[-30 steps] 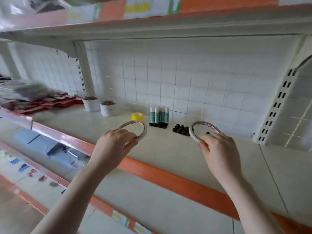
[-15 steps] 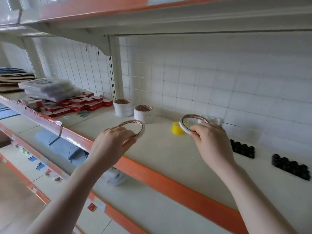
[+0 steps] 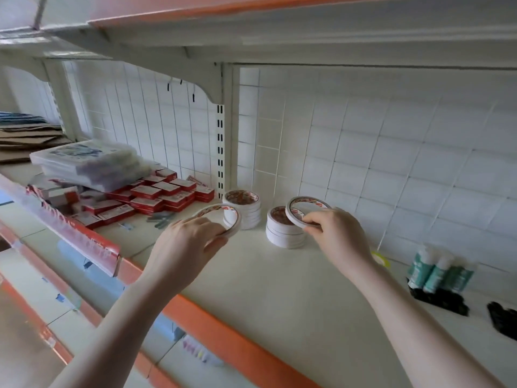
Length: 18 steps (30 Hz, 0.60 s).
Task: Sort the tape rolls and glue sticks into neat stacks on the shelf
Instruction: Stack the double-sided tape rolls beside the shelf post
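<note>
At frame centre, the left hand (image 3: 186, 245) and right hand (image 3: 337, 236) each pinch a thin tape roll (image 3: 221, 219), best lowered flat and centred onto the stacks (image 3: 282, 233).

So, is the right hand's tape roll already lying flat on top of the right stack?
No: the right hand grips its tape roll tilted, raised above the right stack, not resting flat on it.
</note>
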Each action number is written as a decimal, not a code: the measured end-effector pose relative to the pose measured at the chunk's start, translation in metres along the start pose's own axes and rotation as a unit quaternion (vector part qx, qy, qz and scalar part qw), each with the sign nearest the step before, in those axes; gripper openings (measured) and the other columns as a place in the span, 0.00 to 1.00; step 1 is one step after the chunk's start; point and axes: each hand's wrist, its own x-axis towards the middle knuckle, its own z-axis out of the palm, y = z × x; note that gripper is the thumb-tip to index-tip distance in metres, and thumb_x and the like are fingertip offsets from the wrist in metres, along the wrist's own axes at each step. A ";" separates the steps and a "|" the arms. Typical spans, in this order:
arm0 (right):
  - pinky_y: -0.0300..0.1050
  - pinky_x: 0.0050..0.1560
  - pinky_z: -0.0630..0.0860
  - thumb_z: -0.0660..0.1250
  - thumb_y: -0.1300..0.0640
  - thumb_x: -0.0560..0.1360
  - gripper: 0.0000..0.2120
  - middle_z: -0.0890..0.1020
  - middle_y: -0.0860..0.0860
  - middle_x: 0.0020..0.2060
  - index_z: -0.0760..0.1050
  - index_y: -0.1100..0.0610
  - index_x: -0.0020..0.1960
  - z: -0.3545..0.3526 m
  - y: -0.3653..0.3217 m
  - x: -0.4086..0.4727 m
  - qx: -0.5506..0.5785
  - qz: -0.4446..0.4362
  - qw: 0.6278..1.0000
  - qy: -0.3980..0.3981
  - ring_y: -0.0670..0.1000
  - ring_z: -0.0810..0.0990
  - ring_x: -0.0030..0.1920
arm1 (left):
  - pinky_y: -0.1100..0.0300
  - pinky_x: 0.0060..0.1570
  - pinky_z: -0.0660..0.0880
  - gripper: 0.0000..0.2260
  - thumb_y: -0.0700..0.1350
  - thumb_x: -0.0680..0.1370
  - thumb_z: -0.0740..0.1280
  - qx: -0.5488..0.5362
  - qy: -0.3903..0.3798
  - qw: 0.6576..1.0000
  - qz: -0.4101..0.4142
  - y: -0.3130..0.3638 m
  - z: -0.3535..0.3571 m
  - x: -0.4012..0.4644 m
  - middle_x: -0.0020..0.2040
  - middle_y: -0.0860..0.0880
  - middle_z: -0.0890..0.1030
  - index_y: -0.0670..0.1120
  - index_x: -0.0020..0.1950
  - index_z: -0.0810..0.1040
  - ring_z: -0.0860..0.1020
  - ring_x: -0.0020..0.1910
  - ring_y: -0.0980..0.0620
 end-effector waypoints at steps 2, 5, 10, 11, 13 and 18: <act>0.46 0.40 0.68 0.67 0.57 0.74 0.05 0.82 0.54 0.40 0.81 0.56 0.45 0.013 -0.005 0.012 0.001 0.022 0.999 -0.024 0.58 0.76 0.45 | 0.56 0.30 0.75 0.06 0.48 0.71 0.67 -0.007 -0.007 1.000 0.007 -0.016 0.005 0.005 0.33 0.52 0.80 0.47 0.40 0.81 0.78 0.32 0.48; 0.46 0.41 0.72 0.66 0.58 0.72 0.04 0.81 0.54 0.38 0.79 0.57 0.43 0.029 -0.009 0.026 0.004 0.059 0.997 -0.052 0.57 0.76 0.44 | 0.56 0.31 0.75 0.07 0.49 0.72 0.67 -0.025 -0.018 0.999 0.016 -0.038 0.010 0.010 0.34 0.53 0.79 0.47 0.40 0.82 0.78 0.33 0.48; 0.46 0.42 0.71 0.65 0.60 0.71 0.05 0.81 0.55 0.40 0.79 0.58 0.43 0.044 -0.013 0.038 0.009 0.088 0.992 -0.087 0.56 0.76 0.44 | 0.59 0.31 0.74 0.15 0.55 0.73 0.58 -0.055 -0.019 0.997 0.042 -0.062 0.018 0.012 0.33 0.55 0.78 0.49 0.39 0.81 0.78 0.32 0.51; 0.46 0.42 0.70 0.65 0.60 0.71 0.05 0.82 0.55 0.41 0.80 0.57 0.44 0.046 -0.015 0.038 0.017 0.087 0.992 -0.093 0.56 0.76 0.43 | 0.59 0.31 0.74 0.16 0.55 0.73 0.58 -0.061 -0.021 0.997 0.043 -0.065 0.020 0.012 0.33 0.55 0.78 0.49 0.39 0.81 0.78 0.32 0.51; 0.46 0.41 0.67 0.66 0.61 0.71 0.05 0.82 0.54 0.40 0.81 0.57 0.44 0.050 -0.015 0.038 0.031 0.088 0.991 -0.099 0.55 0.75 0.42 | 0.58 0.31 0.75 0.16 0.55 0.73 0.58 -0.070 -0.025 0.996 0.046 -0.068 0.024 0.012 0.33 0.55 0.78 0.49 0.39 0.81 0.78 0.32 0.51; 0.46 0.42 0.71 0.67 0.60 0.71 0.06 0.82 0.51 0.41 0.82 0.54 0.45 0.053 -0.011 0.039 0.030 0.103 0.990 -0.091 0.54 0.77 0.43 | 0.58 0.31 0.74 0.15 0.54 0.73 0.58 -0.081 -0.024 0.995 0.053 -0.073 0.026 0.016 0.33 0.54 0.79 0.48 0.40 0.81 0.78 0.32 0.51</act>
